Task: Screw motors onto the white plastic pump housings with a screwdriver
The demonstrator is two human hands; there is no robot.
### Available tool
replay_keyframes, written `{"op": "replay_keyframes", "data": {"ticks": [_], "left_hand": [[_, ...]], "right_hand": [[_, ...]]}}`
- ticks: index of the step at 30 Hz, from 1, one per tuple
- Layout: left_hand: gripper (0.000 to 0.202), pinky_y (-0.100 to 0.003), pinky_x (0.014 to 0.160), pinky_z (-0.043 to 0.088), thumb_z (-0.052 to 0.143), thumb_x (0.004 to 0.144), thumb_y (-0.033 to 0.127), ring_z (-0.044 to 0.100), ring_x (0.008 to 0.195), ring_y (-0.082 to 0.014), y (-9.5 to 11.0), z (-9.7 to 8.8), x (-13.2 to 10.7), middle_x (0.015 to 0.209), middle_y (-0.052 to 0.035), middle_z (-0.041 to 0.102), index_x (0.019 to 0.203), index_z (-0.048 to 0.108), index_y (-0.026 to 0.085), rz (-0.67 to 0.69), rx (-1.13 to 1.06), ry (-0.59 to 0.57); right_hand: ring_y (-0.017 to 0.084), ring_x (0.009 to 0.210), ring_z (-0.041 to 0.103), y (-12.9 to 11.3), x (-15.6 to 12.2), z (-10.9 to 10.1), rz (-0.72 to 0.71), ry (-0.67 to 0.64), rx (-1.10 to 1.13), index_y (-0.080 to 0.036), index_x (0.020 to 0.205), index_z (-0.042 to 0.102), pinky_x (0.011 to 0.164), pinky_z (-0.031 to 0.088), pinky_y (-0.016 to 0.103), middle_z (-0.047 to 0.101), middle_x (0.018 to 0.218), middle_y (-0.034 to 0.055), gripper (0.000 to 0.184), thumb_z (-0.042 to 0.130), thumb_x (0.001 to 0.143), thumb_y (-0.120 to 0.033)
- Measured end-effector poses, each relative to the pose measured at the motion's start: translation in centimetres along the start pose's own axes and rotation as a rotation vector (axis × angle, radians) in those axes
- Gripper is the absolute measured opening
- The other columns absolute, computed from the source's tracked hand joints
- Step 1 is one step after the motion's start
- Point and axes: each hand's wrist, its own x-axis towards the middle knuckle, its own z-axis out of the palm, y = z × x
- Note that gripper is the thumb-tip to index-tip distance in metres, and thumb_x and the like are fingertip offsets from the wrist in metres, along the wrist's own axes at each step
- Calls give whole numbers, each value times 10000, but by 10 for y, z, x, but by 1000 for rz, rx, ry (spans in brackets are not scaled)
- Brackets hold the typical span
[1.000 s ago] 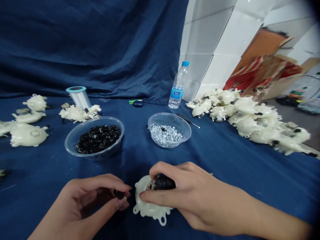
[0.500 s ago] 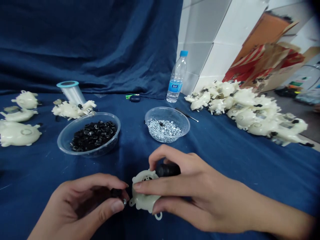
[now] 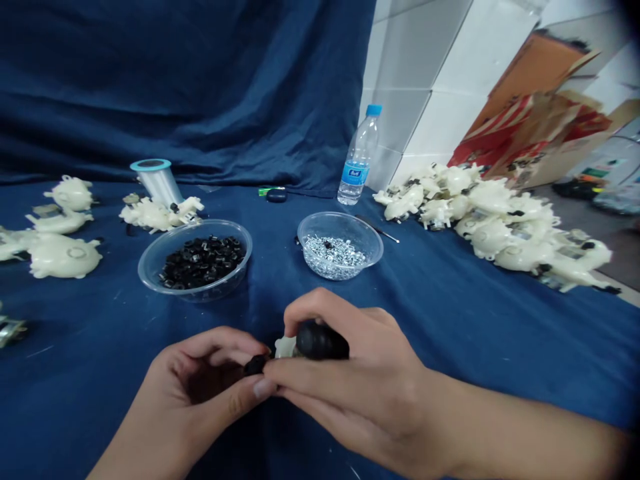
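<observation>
My right hand point(image 3: 360, 380) grips a cream moulded plastic housing point(image 3: 285, 347), which is mostly hidden by my fingers. A rounded black part point(image 3: 320, 340) sits on the housing under my right fingers. My left hand point(image 3: 195, 393) pinches a small black piece point(image 3: 256, 365) between thumb and fingertips. That piece is right by the housing, and my two hands nearly touch around it.
Beyond my hands, on blue cloth, stand a clear bowl of small black parts point(image 3: 195, 261) and a clear bowl of small silver metal parts point(image 3: 340, 245). Heaps of cream housings point(image 3: 500, 230) lie to the right, with more point(image 3: 63, 257) at left.
My hands have drawn closer together. The housing has turned and is now mostly covered by my right hand, and the small black piece has moved right up to it.
</observation>
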Motion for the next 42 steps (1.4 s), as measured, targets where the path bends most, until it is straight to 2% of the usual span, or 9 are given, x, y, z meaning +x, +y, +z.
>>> {"op": "replay_keyframes", "data": {"ticks": [4,8,10,13,18,24,28,34,42], "left_hand": [[152,-91,670,589,924,738,283,778,696,-100,6,0,-1,731,80,806,800,791,322,30,102,27],[157,-124,663,605,925,667,288,774,705,-144,8,-3,1,752,41,809,703,773,288,222,506,113],[176,-138,671,602,916,663,263,751,697,-138,7,-3,2,745,52,785,671,741,280,296,636,106],[209,-163,697,581,898,693,244,724,714,-127,2,0,3,777,57,749,646,695,257,296,700,45],[97,-228,704,572,817,762,251,726,742,-155,-8,3,3,797,48,751,740,725,272,225,783,29],[91,-221,585,528,719,823,248,680,623,-141,-10,2,1,734,52,708,737,692,263,375,962,70],[131,-213,521,494,710,808,256,641,560,-140,-10,3,1,671,44,671,686,663,256,414,989,111],[83,-224,537,509,713,792,310,655,593,-182,-7,7,9,584,31,644,725,718,263,375,898,178],[110,-219,510,460,685,802,270,600,530,-153,-11,5,7,573,37,650,709,743,260,359,946,106]], "right_hand": [[106,706,594,2,0,2,-55,77,1,-160,973,802,524,437,251,629,1029,76,129,680,934,-142],[70,687,598,6,2,2,46,111,101,-154,969,805,561,462,221,624,1023,60,146,694,902,-88],[68,720,609,8,2,1,103,100,185,-155,964,803,617,492,211,619,1032,54,126,715,894,-96],[89,780,622,10,1,1,134,46,281,-135,950,800,676,514,220,618,1031,65,78,743,896,-136],[77,784,617,8,0,2,163,20,329,-134,926,799,696,513,205,618,1002,46,57,755,890,-133],[90,816,625,4,0,5,207,-29,413,-110,945,800,726,534,217,603,1006,51,129,706,871,-63],[95,818,623,4,0,8,218,-68,437,-119,962,801,727,536,226,599,1003,46,130,707,881,-81],[91,805,631,4,1,8,246,-113,446,-132,953,797,712,531,229,613,1012,42,110,714,891,-95],[106,829,644,4,0,5,259,-126,458,-170,969,795,726,539,252,620,1031,41,130,705,904,-103]]}}
